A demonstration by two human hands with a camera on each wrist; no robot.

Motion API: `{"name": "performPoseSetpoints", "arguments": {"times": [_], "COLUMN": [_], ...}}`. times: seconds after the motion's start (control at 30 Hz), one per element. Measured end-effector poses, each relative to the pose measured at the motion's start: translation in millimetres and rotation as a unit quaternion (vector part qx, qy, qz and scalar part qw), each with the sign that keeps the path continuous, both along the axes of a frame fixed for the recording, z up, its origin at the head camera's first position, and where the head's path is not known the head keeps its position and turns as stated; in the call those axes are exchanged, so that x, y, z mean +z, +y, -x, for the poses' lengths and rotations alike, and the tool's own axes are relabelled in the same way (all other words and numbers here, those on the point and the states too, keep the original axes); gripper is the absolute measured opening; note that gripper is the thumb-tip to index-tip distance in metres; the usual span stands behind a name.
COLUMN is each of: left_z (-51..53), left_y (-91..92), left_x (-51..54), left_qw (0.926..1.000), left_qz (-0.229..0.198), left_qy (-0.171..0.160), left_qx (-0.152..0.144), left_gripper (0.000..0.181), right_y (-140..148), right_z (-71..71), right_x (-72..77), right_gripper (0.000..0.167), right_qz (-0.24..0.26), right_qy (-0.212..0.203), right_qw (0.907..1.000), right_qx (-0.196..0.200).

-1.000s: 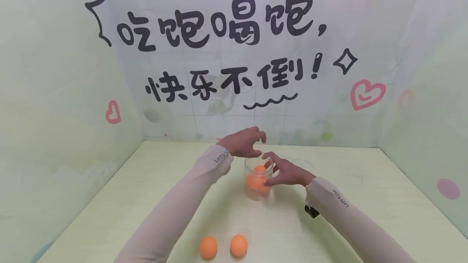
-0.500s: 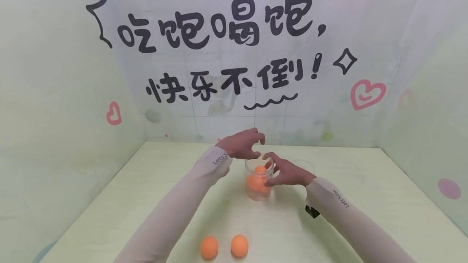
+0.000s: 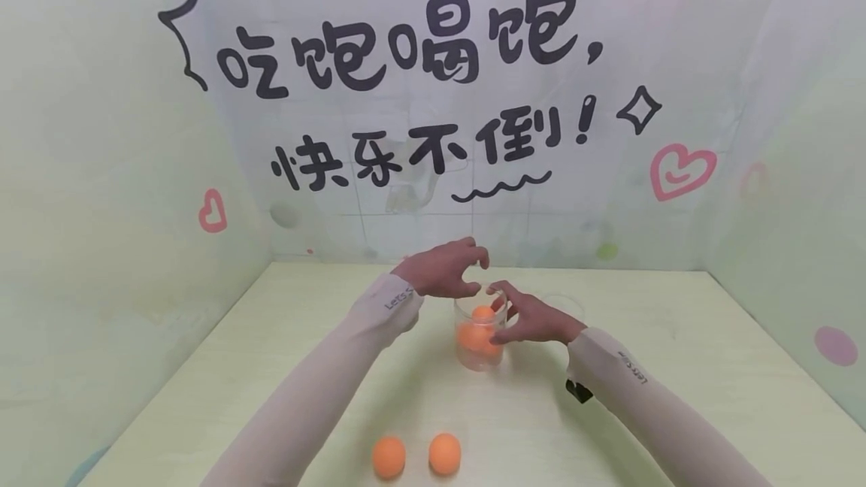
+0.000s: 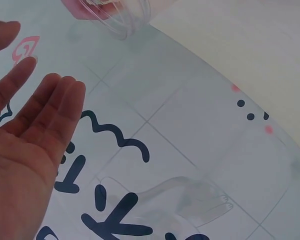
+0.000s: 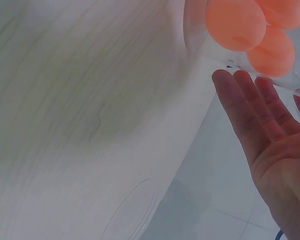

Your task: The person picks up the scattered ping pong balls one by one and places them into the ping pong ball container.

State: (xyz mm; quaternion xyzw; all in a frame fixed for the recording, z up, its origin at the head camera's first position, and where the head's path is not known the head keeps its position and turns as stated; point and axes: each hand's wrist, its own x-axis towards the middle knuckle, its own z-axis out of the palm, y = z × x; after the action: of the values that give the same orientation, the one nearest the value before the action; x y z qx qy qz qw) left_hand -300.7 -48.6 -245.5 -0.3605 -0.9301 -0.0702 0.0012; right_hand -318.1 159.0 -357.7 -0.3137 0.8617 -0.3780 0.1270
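Observation:
A clear jar (image 3: 472,361) with several orange balls (image 3: 473,337) in it stands upright on the table. My right hand (image 3: 537,322) grips its right side, thumb in front and fingers behind. In the right wrist view that hand (image 5: 275,140) lies against the jar's wall (image 5: 195,30), beside the balls (image 5: 235,22). My left hand (image 3: 436,270) hovers above and left of the rim with nothing in it, fingers bent and thumb apart; the left wrist view shows its palm (image 4: 30,145) below the jar (image 4: 124,22). Two orange balls (image 3: 389,458), (image 3: 445,454) lie at the front.
A clear round lid-like disc (image 3: 571,302) lies behind my right hand, also visible in the right wrist view (image 5: 132,215). Printed walls (image 3: 406,231) enclose the pale table (image 3: 237,367) at the back and sides.
My left hand has shifted very slightly to the left above the jar. My right hand keeps its hold, and the balls have not visibly moved.

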Motion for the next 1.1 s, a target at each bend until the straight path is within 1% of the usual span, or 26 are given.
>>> {"name": "performPoseSetpoints", "arguments": {"times": [0.17,0.27,0.4,0.57,0.8,0.97,1.1], "left_z": [-3.8,-6.3,-11.9,-19.3,-29.7,-35.6,-42.4], "left_y": [-3.4,-4.0,-4.7,-5.7,-6.2,-8.5,-11.0], "left_x": [1.1,2.4,2.4,0.5,-0.8,-2.8,-4.3], "left_qw": [0.9999,0.9999,0.9999,0.9997,0.9994,0.9990,0.9983], "left_qz": [-0.006,-0.007,-0.005,-0.006,-0.006,-0.008,-0.012], "left_qy": [0.009,0.006,0.003,0.004,-0.007,0.006,0.016], "left_qx": [-0.012,-0.013,-0.011,-0.022,-0.032,-0.044,-0.054], "left_gripper": [0.030,0.030,0.031,0.031,0.032,0.028,0.030], "right_y": [0.3,0.6,0.9,1.2,0.5,-0.7,-0.8], "right_z": [0.9,0.3,-0.3,-0.6,-2.5,-3.5,-2.3], "right_x": [2.8,3.3,2.0,0.2,-1.9,-2.5,-2.5], "right_gripper": [0.075,0.075,0.076,0.076,0.079,0.079,0.076], "right_qz": [-0.002,-0.003,-0.004,-0.003,0.007,0.011,0.014], "right_qy": [0.003,-0.002,-0.004,-0.003,-0.026,-0.023,-0.013], "right_qw": [1.0000,1.0000,0.9999,1.0000,0.9995,0.9996,0.9998], "right_qx": [-0.002,-0.008,-0.010,-0.008,-0.015,-0.014,-0.007]}}
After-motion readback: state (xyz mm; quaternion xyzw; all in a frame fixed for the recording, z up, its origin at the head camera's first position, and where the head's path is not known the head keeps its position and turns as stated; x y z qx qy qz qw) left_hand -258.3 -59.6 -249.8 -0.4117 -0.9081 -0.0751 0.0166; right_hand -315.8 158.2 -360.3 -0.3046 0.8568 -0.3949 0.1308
